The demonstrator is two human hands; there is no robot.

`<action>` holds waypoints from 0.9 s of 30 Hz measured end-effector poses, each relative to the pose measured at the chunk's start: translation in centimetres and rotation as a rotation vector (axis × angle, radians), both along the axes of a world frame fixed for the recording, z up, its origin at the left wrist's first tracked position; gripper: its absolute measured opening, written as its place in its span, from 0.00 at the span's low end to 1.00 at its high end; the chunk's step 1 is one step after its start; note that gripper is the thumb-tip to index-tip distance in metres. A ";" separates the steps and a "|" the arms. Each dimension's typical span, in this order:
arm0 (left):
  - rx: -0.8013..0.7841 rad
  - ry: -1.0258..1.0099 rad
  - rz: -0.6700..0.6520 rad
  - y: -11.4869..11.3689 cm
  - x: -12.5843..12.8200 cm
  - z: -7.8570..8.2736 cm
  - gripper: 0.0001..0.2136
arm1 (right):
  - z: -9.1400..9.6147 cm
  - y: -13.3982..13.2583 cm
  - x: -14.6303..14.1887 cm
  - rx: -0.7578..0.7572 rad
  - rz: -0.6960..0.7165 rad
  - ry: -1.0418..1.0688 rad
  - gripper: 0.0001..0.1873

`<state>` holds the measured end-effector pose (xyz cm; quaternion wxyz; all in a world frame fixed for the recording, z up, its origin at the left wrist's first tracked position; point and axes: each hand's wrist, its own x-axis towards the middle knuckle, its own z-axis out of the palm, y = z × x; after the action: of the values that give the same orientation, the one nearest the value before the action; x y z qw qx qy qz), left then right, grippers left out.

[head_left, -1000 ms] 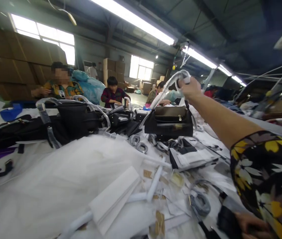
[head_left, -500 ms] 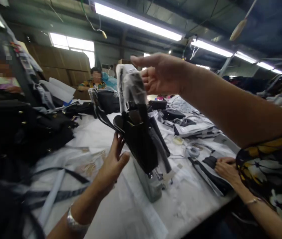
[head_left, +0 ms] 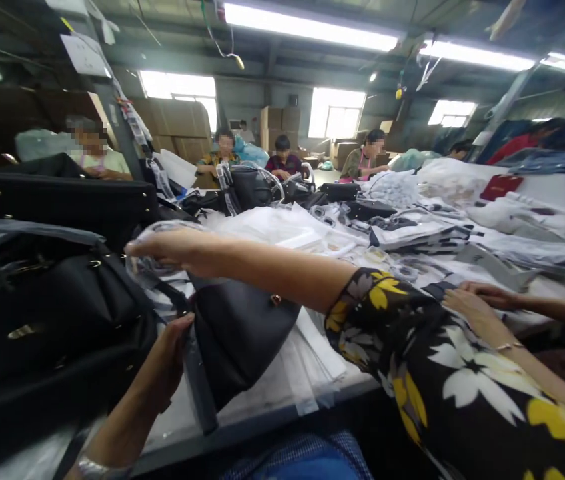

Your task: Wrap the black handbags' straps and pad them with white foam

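Note:
A black handbag [head_left: 242, 327] hangs tilted over the near edge of the table, its handles [head_left: 150, 273] wrapped in clear plastic. Closed round those wrapped handles is my right hand [head_left: 167, 247], reaching across from the right in a flowered sleeve. Lower down, my left hand [head_left: 172, 347] pinches the bag's side by a dark hanging strap [head_left: 200, 390]; its fingertips are partly hidden. Left of both hands lies another black handbag [head_left: 62, 313] with a plastic-wrapped handle [head_left: 37, 230] and metal fittings.
Black bags [head_left: 57, 193] are stacked at the left. White sheets [head_left: 272, 227], plastic and black pieces cover the table further back. At the right a co-worker's hands [head_left: 477, 307] rest on dark material. Several people sit across the table. A blue checked seat or cloth [head_left: 312, 457] shows below.
The handbag has moved left and down from raised over the table's middle. My right hand has swung left with its handles, and my left hand has closed on its side. The view has shifted.

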<state>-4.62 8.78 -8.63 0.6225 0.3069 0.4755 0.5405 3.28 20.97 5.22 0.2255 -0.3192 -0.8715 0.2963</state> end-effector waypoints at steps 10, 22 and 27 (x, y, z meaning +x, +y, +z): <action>-0.479 -0.048 0.071 0.1 -5.5 -8.4 0.20 | -12.7 -5.2 17.4 0.118 -0.318 -0.055 0.24; -0.120 0.205 -0.090 3.8 -3.1 -5.9 0.25 | -16.5 -12.5 21.0 -0.050 -0.656 0.028 0.27; -0.102 0.542 0.015 2.6 -3.6 -4.9 0.22 | -16.6 -15.2 22.3 0.236 -0.492 -0.219 0.37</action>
<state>-8.24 11.41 -13.52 0.4833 0.4051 0.6537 0.4184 25.54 5.82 -11.36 0.2305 -0.5226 -0.8155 0.0932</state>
